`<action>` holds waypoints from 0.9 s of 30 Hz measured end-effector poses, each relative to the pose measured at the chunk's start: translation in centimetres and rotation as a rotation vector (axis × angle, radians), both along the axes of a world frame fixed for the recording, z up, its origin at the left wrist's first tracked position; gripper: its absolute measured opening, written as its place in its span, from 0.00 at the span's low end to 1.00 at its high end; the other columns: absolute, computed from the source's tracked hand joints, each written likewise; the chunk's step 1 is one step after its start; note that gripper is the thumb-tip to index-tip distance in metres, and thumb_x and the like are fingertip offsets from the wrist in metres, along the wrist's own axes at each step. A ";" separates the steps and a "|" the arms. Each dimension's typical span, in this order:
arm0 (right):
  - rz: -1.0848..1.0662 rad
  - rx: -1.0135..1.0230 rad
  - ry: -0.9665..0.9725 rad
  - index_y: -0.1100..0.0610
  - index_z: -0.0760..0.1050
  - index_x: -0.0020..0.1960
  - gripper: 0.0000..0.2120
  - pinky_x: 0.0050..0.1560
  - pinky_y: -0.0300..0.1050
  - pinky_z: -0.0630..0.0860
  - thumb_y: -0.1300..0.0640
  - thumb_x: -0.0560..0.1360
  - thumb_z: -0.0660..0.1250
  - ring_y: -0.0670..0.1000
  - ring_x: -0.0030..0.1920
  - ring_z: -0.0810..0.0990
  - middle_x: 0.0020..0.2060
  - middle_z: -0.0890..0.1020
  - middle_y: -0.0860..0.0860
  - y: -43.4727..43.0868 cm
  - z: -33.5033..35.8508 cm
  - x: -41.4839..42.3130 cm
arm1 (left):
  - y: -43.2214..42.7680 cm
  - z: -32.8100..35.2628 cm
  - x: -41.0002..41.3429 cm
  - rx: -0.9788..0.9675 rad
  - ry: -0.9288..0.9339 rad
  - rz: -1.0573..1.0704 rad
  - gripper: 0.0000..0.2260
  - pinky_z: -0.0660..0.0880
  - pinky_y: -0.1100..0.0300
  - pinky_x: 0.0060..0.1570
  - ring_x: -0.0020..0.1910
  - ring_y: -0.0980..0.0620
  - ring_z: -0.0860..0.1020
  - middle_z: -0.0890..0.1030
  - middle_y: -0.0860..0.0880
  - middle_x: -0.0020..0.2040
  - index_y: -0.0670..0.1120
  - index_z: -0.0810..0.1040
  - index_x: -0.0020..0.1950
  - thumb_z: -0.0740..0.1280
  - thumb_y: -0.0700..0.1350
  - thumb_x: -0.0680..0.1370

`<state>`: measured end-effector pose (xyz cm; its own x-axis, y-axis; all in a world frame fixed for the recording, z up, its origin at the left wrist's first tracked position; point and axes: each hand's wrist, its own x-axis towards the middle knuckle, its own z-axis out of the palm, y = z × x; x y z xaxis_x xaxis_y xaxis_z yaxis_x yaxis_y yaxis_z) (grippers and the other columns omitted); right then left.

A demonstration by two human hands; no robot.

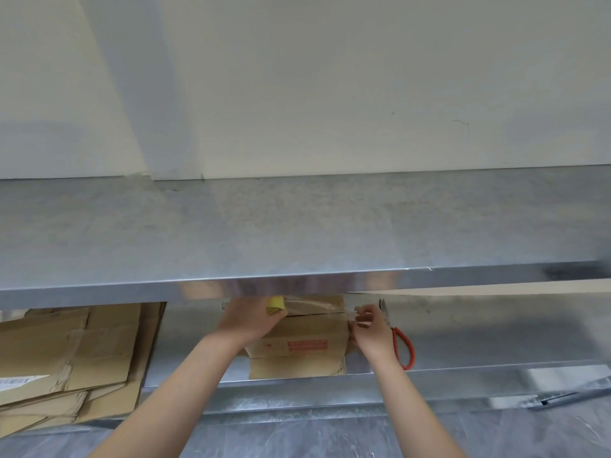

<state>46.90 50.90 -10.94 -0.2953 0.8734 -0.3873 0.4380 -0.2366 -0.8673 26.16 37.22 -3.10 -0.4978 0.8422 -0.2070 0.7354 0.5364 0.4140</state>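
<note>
While the box (297, 338) sits on the lower shelf (463, 338), tucked under the steel table (297, 226), I log a clear strip of tape (314, 304) drawn along its top. The strip's long axis runs left to right, free end pointing right. The left hand (251, 320) grips the yellow tape roll (276, 305) at the box's upper left. The right hand (372, 328), fingers curled, pinches the free end at the upper right corner. In my judgement, slack could let the strip fold onto itself, and the table edge hides the seam, inviting a crooked lay. Scissors (405, 348) lie just beside the right hand, blades pointing away. Flattened cartons (66, 352) are stacked well to the left.
</note>
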 end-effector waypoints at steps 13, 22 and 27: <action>0.241 0.338 -0.146 0.49 0.64 0.75 0.35 0.54 0.36 0.71 0.37 0.73 0.68 0.48 0.63 0.76 0.66 0.75 0.47 -4.3 1.6 0.4 | -0.1 0.5 0.5 0.106 0.005 -0.018 0.19 0.68 0.63 0.53 0.61 0.51 0.75 0.78 0.54 0.62 0.60 0.72 0.67 0.67 0.55 0.76; 0.214 0.317 -0.081 0.47 0.60 0.77 0.32 0.64 0.42 0.71 0.50 0.76 0.69 0.53 0.68 0.74 0.70 0.73 0.50 -4.3 0.9 -0.7 | -2.0 0.6 0.9 0.166 0.005 0.058 0.22 0.69 0.60 0.52 0.57 0.51 0.75 0.78 0.55 0.57 0.58 0.73 0.63 0.70 0.62 0.72; 0.208 0.308 -0.073 0.45 0.60 0.76 0.31 0.61 0.44 0.75 0.49 0.77 0.67 0.53 0.65 0.76 0.69 0.74 0.49 -4.5 0.6 -0.9 | -3.8 1.3 0.1 0.337 -0.222 0.102 0.17 0.65 0.76 0.45 0.50 0.59 0.75 0.78 0.61 0.49 0.65 0.75 0.52 0.78 0.55 0.67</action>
